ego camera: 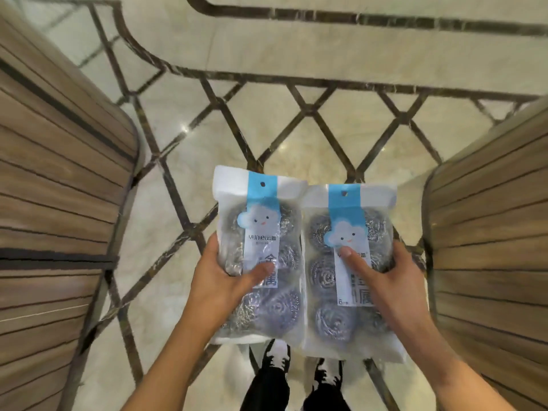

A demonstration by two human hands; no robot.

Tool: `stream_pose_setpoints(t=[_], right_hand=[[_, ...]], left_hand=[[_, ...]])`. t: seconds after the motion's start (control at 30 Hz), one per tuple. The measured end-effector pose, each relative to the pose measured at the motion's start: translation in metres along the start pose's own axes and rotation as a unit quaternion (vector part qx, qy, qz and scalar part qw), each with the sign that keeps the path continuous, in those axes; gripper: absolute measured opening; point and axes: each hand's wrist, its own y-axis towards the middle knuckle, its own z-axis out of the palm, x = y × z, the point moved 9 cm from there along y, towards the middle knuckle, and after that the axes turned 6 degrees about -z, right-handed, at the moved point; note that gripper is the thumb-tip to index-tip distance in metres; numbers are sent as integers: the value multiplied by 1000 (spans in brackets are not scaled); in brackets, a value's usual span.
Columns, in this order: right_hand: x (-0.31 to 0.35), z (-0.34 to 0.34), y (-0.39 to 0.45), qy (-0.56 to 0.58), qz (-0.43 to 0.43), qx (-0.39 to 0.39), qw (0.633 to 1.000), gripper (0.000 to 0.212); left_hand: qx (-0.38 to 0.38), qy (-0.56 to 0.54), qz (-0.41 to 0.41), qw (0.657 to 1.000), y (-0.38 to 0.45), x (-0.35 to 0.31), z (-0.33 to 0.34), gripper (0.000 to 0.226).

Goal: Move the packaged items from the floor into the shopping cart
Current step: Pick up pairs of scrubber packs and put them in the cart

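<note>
I hold two clear packs of steel-wool scourers side by side in front of me, above the floor. Each has a blue strip and a white cloud label. My left hand (225, 280) grips the left pack (261, 232) at its left edge, thumb across the front. My right hand (382, 280) grips the right pack (347, 292) from its right edge, thumb pressed on the label. No shopping cart is in view.
Ribbed wooden panels rise close by: one on the left (59, 203) and one on the right (489, 232). Between them runs a cream marble floor (296, 129) with dark diamond inlay lines. My black-and-white shoes (275, 360) stand below the packs.
</note>
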Motion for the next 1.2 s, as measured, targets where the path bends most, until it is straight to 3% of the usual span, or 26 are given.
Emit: stream_pose_setpoints(t=[0.23, 0.3, 0.4, 0.5, 0.7, 0.8, 0.87, 1.2], right_hand=[[218, -75, -86, 30, -118, 30, 992, 44], [271, -83, -107, 34, -161, 52, 985, 55], [349, -88, -140, 33, -242, 86, 966, 85], [418, -83, -187, 37, -306, 133, 942, 83], [485, -30, -309, 20, -397, 241, 885, 74], [501, 8, -388, 12, -442, 316, 840, 57], [506, 32, -446, 17, -467, 357, 809, 60], [458, 122, -781, -9, -567, 496, 658, 71]], left_hand=[[-92, -119, 50, 987, -141, -156, -120, 59], [-108, -147, 65, 981, -183, -188, -147, 70], [-163, -182, 106, 964, -251, -224, -192, 62], [-233, -192, 131, 944, -321, -239, -228, 57], [-366, -253, 131, 886, -472, -205, -294, 54], [-427, -273, 134, 852, -552, -172, -320, 53], [-476, -279, 135, 823, -607, -147, -337, 51], [-643, -323, 100, 687, -890, 42, -399, 57]])
